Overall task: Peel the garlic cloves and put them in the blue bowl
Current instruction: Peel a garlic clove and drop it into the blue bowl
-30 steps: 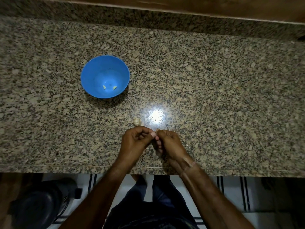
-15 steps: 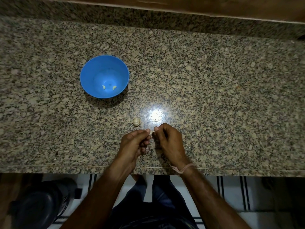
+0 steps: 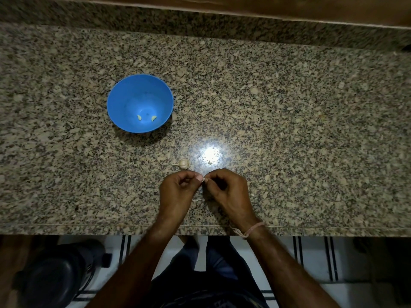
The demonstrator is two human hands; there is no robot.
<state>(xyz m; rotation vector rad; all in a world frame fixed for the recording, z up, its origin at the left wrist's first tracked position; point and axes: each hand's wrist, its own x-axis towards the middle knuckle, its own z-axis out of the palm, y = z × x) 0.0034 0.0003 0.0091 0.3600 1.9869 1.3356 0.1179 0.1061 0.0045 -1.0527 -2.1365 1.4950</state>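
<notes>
The clove is almost hidden between the meeting fingertips; only a pale sliver shows. The left hand and right hand, fingers curled, both pinch it over the counter near its front edge. The bulb lies just beyond them. Two peeled cloves sit in the bowl.

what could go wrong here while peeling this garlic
The garlic clove is pinched only at the fingertips of the left hand and right hand, near the counter edge; it could slip and drop to the floor. Skin bits lie under the hands and could end up in the blue bowl with it.
</notes>
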